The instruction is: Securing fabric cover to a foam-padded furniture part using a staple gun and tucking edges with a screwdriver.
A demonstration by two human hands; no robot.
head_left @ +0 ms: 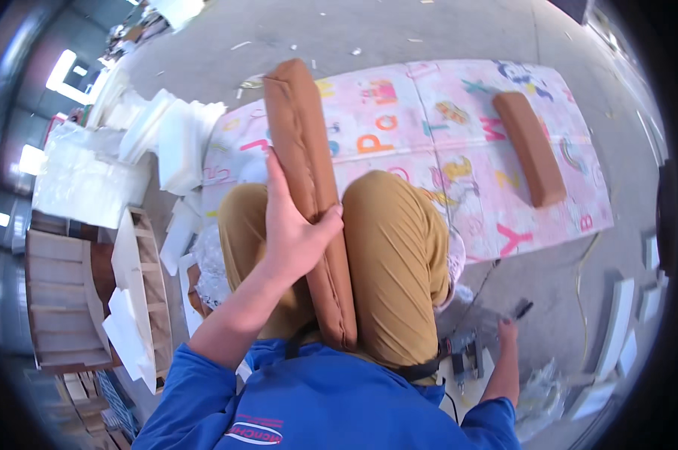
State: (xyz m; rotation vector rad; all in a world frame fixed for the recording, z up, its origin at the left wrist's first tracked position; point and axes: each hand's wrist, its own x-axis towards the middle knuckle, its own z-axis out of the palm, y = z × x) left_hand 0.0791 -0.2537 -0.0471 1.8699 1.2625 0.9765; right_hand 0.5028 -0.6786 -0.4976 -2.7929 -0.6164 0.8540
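A long, brown padded upholstery piece (301, 142) with a puckered seam along its face stands tilted between my knees. My left hand (297, 236) is closed around its middle, thumb on the right side and fingers along the left. Low on the right, my right hand (508, 330) is away from the padded piece, near the floor. It seems closed on a blurred greyish object with a dark end (524, 308), whose kind I cannot make out. Beside that hand, a metal tool (466, 358) lies by my right hip.
Ahead lies a pink printed mat (399, 142), with a second brown padded piece (530, 150) on its right side. White foam blocks (181, 142) are piled at left, above wooden frames (61, 300). White strips (616, 330) and clear plastic wrap (545, 394) lie at right. A hose (585, 285) crosses the floor.
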